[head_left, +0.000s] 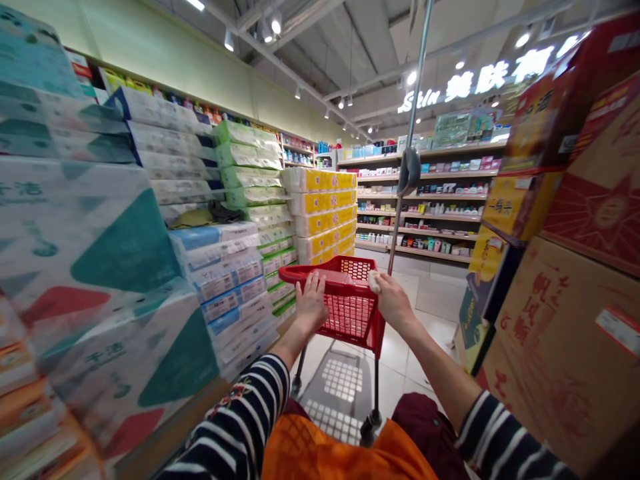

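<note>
A red plastic shopping cart point(350, 313) stands right in front of me, its basket walls full of small holes. My left hand point(313, 303) lies on the left part of the cart's red handle point(345, 285), fingers stretched out over it. At the handle's right end, my right hand point(395, 303) is closed on a small whitish cloth point(374, 281) that touches the handle. Just beyond that hand rises a long metal pole point(399, 220) with a dark grey fitting point(409, 171); its lower end is hidden.
Stacked tissue packs point(235, 287) line the left side, with yellow-and-white packs point(325, 213) farther ahead. Cardboard boxes point(565, 333) are piled close on the right. Shelves of small goods point(435, 200) cross the back. Pale floor tiles point(437, 293) run between.
</note>
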Available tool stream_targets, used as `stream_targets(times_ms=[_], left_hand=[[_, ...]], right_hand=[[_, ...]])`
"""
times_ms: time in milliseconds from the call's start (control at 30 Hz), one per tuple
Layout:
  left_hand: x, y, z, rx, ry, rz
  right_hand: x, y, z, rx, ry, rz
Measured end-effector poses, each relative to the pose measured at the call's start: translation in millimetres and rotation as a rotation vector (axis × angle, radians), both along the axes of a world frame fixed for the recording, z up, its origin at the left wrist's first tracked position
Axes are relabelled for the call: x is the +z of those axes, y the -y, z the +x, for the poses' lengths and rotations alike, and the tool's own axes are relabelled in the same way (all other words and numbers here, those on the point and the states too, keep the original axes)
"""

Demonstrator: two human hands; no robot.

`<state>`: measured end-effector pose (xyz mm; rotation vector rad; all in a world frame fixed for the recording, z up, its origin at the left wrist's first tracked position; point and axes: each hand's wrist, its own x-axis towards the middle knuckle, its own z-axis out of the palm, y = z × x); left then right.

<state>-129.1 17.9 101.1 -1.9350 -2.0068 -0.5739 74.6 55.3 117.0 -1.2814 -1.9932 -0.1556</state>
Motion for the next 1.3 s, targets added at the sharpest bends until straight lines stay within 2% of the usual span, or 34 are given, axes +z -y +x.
stream_targets(times_ms=[100, 200, 300, 433, 567, 633, 800, 867, 1000, 1133, 1200, 1300], left_hand=[[-0.8, 0, 8, -0.022, 0.003, -0.013], [0.9, 2, 18, -0.048, -0.010, -0.012], [2.4, 3, 15, -0.084, -0.025, 0.005], [1.7, 4, -5, 0.019, 0.037, -0.021], [0.1, 4, -12, -0.006, 0.020, -0.065], [0.3, 3, -10, 0.002, 0.023, -0.077], [1.9, 6, -2, -0.013, 0.012, -0.072], [2.5, 7, -2, -0.020, 0.012, -0.067], [5.0, 7, -15, -0.024, 0.008, -0.034], [6.4, 4, -39, 0.142, 0.054, -0.025], [5.4, 3, -47, 0.149, 0.058, -0.044], [3.1, 3, -51, 0.115, 0.083, -0.018]], right_hand=[[2.2, -2, -12, -0.008, 0.007, -0.004], [-2.8, -1, -42, 0.075, 0.024, 0.050], [-10.2, -1, -60, 0.143, 0.039, 0.083], [-14.1, -11, -38, 0.098, 0.052, 0.074], [-7.3, -21, -14, 0.013, 0.039, 0.070], [-3.2, -20, -23, 0.032, 0.052, 0.066], [0.5, -7, -77, 0.144, 0.127, 0.113], [1.3, -3, -89, 0.189, 0.171, 0.124], [8.3, -8, -73, 0.178, 0.179, 0.102], [19.1, -19, -49, 0.050, 0.121, 0.002], [20.7, -20, -53, 0.046, 0.117, -0.011], [16.2, -17, -82, 0.132, 0.138, 0.027]])
